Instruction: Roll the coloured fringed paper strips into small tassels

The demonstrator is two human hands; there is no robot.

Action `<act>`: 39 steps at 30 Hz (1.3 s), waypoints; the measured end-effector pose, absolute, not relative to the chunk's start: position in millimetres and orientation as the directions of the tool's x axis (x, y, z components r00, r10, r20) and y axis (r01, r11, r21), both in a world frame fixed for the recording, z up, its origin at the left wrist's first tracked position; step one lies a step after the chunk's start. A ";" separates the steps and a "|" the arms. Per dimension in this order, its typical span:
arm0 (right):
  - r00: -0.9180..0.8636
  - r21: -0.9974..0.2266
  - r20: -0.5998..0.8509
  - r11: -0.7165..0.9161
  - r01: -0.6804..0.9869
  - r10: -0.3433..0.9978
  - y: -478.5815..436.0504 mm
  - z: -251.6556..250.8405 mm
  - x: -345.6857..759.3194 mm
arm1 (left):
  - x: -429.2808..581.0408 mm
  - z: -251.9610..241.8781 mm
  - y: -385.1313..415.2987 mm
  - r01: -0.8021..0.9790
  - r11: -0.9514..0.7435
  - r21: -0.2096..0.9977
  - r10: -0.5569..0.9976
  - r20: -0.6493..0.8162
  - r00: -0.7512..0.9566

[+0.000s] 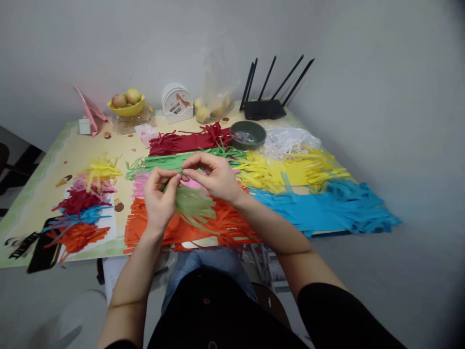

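My left hand [159, 198] and my right hand [212, 175] meet above the table's near edge, both pinched on a bunch of green paper strips [194, 206] that hangs blurred below the fingers. Under the hands lies a sheet of orange fringed paper [145, 230], with pink strips [140, 184] and green strips [163, 162] behind it. Red strips [189, 140], yellow fringed paper [290, 172] and blue fringed paper [323, 208] spread to the right.
Small finished tufts in yellow [100, 169], red, blue and orange [78, 235] lie at the left by a black phone [41, 254]. A grey bowl [249, 134], white strips [286, 138], a router [263, 109], a fruit bowl [127, 104] and a bag stand at the back.
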State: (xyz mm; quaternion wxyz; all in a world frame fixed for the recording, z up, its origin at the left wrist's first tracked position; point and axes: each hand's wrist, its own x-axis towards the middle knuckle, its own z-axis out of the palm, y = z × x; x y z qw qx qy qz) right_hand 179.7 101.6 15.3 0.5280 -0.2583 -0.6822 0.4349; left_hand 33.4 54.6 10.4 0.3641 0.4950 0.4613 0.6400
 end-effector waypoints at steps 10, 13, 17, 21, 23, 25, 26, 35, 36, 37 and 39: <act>-0.389 -0.853 0.503 0.516 -0.079 0.772 108.5 18.0 188.1 | 37.1 8.6 51.3 0.204 -0.413 0.888 0.859 0.454 -0.236; -0.446 -0.884 0.451 0.456 -0.104 0.773 113.1 18.8 191.2 | 35.8 8.0 52.4 0.143 -0.373 0.917 0.896 0.395 -0.203; -0.415 -0.860 0.455 0.509 0.025 0.788 113.7 19.0 188.2 | 31.9 7.3 54.7 0.155 -0.339 0.928 0.910 0.365 -0.198; -0.456 -0.888 0.389 0.458 0.048 0.801 113.5 21.8 184.6 | 26.6 5.5 56.2 0.185 -0.356 0.916 0.898 0.390 -0.202; -0.479 -0.905 0.358 0.424 0.034 0.801 113.9 23.5 183.1 | 25.1 5.4 56.1 0.187 -0.364 0.913 0.897 0.397 -0.193; -0.489 -0.914 0.343 0.406 0.025 0.802 114.5 24.9 181.3 | 24.6 6.3 55.8 0.188 -0.371 0.909 0.894 0.404 -0.192; -0.494 -0.917 0.337 0.398 0.020 0.802 114.9 25.5 180.3 | 24.4 6.9 55.7 0.189 -0.375 0.908 0.892 0.409 -0.195; -0.447 -0.881 0.400 0.470 0.052 0.800 121.7 37.1 182.2 | 5.0 -3.4 58.8 -0.017 -0.324 0.946 0.926 0.313 -0.208; -0.458 -0.862 0.414 0.501 0.081 0.787 121.1 38.6 181.7 | 2.0 -5.3 58.5 -0.031 -0.317 0.948 0.930 0.304 -0.208; -0.491 -0.839 0.420 0.533 0.111 0.763 119.9 39.8 180.3 | -0.4 -6.7 57.9 -0.038 -0.314 0.949 0.932 0.301 -0.202; -0.581 -0.791 0.411 0.592 0.156 0.702 116.4 41.3 175.4 | -3.2 -7.8 56.0 -0.029 -0.323 0.946 0.930 0.312 -0.192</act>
